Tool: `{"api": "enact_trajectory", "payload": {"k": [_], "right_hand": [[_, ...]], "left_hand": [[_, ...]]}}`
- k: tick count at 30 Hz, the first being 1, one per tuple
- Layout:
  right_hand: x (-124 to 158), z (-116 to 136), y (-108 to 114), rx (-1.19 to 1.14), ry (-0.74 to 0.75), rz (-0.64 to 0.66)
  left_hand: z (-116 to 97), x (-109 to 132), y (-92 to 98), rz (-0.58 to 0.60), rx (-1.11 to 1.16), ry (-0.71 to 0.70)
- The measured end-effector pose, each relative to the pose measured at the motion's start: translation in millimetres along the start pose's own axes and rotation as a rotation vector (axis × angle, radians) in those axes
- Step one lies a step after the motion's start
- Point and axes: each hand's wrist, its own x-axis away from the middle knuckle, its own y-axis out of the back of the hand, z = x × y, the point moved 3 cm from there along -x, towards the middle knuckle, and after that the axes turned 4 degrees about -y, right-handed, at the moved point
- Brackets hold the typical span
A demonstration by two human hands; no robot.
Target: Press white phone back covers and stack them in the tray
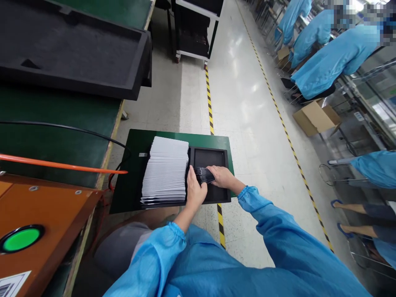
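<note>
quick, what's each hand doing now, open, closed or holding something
Left hand: curled around the left end of the dark stack, holding it.
Right hand: closed on the stack's right end.

Yellow-and-black tape (210, 103) runs along the pale, shiny floor (244, 111) near a wheeled rack (198, 10) and green-topped bench (62, 108).

black pieces (205, 175), white stack (165, 175)

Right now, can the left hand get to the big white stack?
Probably yes: the left hand is right beside the white stack, whose top looks uncovered. But it seems busy steadying the dark bundle with the right hand, so it may need to let go first.
</note>
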Motion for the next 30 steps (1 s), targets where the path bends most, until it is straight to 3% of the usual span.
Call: {"api": "enact_trajectory", "payload": {"k": [5, 10, 17, 23, 26, 30], "right_hand": [[-0.1, 0.2, -1.1, -0.004, -0.011, -0.01], [0.1, -1.3, -4.2, -0.001, -0.029, -0.014], [1.6, -2.4, -4.0, 0.024, -0.04, -0.042], [-0.5, 0.5, 9.3, 0.034, -0.002, -0.05], [-10.0, -13.9, 26.2, 0.04, -0.033, -0.077], [-39.1, -44.1, 44.9, 0.065, -0.065, -0.096]], "left_hand": [[7.7, -28.8, -1.4, 0.136, 0.037, 0.036], [0.3, -17.9, 6.9, 0.251, -0.056, -0.051], [-15.3, -1.2, 12.7, 0.194, -0.32, -0.062], [-24.2, 5.3, 15.4, 0.126, -0.404, -0.099], [-33.9, -10.2, 14.4, 0.091, -0.389, -0.14], [-38.0, -58.2, 5.8, 0.049, -0.321, -0.175]]}}
